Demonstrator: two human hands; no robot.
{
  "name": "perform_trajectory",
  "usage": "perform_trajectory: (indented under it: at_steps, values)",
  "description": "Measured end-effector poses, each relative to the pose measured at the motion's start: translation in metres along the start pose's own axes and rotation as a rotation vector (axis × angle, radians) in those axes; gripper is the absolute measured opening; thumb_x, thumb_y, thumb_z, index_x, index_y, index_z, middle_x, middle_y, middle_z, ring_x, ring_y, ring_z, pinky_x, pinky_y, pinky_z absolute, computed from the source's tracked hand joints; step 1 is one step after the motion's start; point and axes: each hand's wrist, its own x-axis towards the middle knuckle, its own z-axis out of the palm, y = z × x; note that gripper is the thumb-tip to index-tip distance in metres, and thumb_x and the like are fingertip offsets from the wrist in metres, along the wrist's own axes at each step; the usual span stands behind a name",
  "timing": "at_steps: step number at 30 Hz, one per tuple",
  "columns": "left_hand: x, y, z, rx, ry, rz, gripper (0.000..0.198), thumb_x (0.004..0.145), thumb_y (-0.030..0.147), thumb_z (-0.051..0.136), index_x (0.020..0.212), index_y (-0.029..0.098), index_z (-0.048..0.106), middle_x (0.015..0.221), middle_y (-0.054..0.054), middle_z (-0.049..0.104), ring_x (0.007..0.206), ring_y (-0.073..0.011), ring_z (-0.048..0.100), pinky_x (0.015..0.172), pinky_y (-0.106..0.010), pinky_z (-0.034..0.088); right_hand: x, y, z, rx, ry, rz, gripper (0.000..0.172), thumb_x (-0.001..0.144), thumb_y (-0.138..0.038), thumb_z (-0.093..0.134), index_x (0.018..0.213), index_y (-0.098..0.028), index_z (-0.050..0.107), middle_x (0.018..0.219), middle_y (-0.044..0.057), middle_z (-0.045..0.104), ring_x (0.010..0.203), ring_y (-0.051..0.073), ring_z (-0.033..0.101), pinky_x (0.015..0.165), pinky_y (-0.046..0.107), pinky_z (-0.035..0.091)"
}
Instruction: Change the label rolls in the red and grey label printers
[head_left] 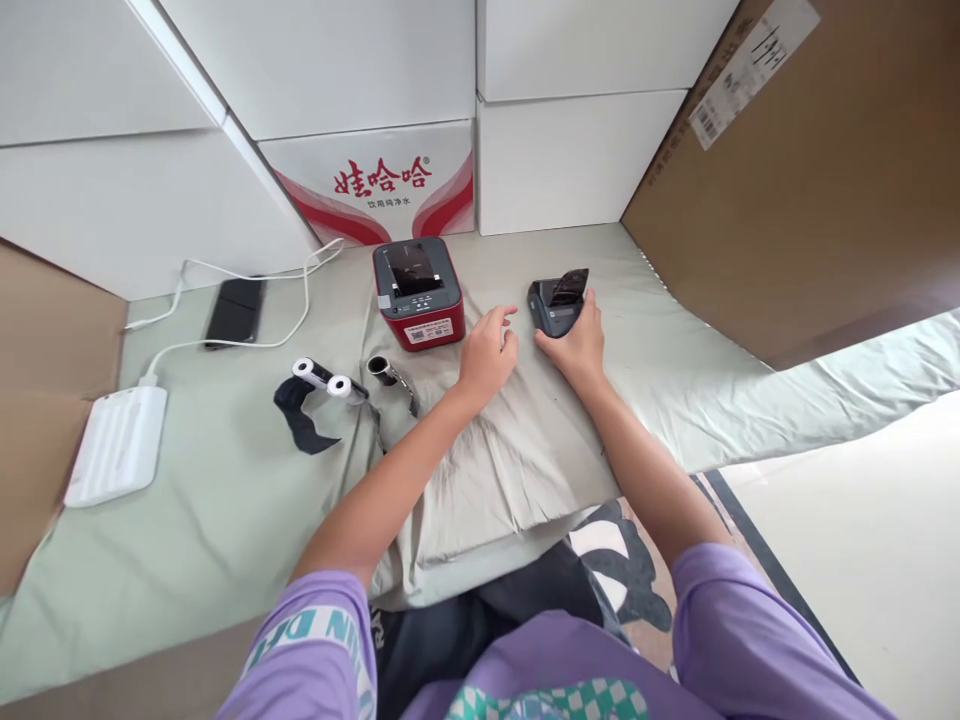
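Observation:
My right hand [580, 340] holds a small dark device [555, 318] on the cloth, thumb at its near side and fingers along its right side. It looks like a portable printer. A glossy black strip [571, 287] sticks up from its top. To the left, my left hand [489, 350] hovers apart from the device, its fingers loosely bent and holding nothing. Just behind it stands a red and dark grey label printer [420, 295] with a dark window in its lid.
Left of my arm lie two paper rolls [340, 386] with a dark strip [300, 415], and a small dark roll [380, 368]. A phone [235, 312], a white power bank [118, 445] and its cable [225, 344] lie farther left. White boxes [577, 160] and a brown carton [810, 200] border the cloth.

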Motion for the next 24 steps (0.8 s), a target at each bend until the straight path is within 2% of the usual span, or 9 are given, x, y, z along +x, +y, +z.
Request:
perform_trajectory:
  at_steps: [4, 7, 13, 17, 24]
  values:
    - [-0.003, -0.015, 0.015, 0.042, -0.065, 0.01, 0.062, 0.094, 0.007, 0.043, 0.155, 0.012, 0.052, 0.162, -0.015, 0.054, 0.152, -0.024, 0.051, 0.128, -0.04, 0.039, -0.012, -0.012, 0.004, 0.061, 0.013, -0.1, 0.113, 0.073, -0.045, 0.077, 0.165, -0.012, 0.02, 0.153, 0.026, 0.049, 0.147, 0.042, 0.048, 0.118, 0.057, 0.047]
    - [-0.004, -0.019, 0.02, 0.081, -0.105, -0.018, 0.069, 0.092, 0.005, 0.042, 0.16, 0.012, 0.047, 0.168, -0.014, 0.046, 0.157, -0.023, 0.044, 0.131, -0.041, 0.034, -0.019, -0.014, 0.012, 0.068, -0.008, -0.136, 0.113, 0.072, -0.046, 0.079, 0.165, -0.013, 0.022, 0.154, 0.027, 0.05, 0.146, 0.043, 0.05, 0.117, 0.058, 0.048]
    - [-0.006, -0.019, 0.021, 0.206, -0.15, -0.077, 0.073, 0.092, 0.003, 0.039, 0.164, 0.015, 0.042, 0.169, -0.013, 0.044, 0.158, -0.0221, 0.042, 0.132, -0.044, 0.03, -0.023, -0.012, 0.019, 0.05, -0.045, -0.114, 0.12, 0.072, -0.047, 0.083, 0.166, -0.01, 0.018, 0.159, 0.03, 0.044, 0.149, 0.044, 0.047, 0.121, 0.058, 0.044]
    - [-0.005, -0.02, 0.02, 0.228, -0.14, -0.087, 0.073, 0.092, 0.004, 0.041, 0.164, 0.018, 0.043, 0.169, -0.011, 0.045, 0.158, -0.0228, 0.042, 0.133, -0.045, 0.029, -0.022, -0.011, 0.019, 0.073, -0.048, -0.119, 0.122, 0.072, -0.051, 0.083, 0.166, -0.01, 0.017, 0.162, 0.03, 0.041, 0.152, 0.045, 0.043, 0.121, 0.059, 0.043]
    - [0.001, -0.024, 0.021, 0.243, -0.134, -0.105, 0.069, 0.091, 0.006, 0.047, 0.159, 0.017, 0.052, 0.162, -0.012, 0.055, 0.155, -0.0258, 0.047, 0.131, -0.045, 0.034, -0.018, -0.011, 0.019, 0.033, -0.048, -0.107, 0.122, 0.07, -0.06, 0.083, 0.165, -0.015, 0.022, 0.154, 0.027, 0.049, 0.145, 0.046, 0.051, 0.116, 0.061, 0.048]
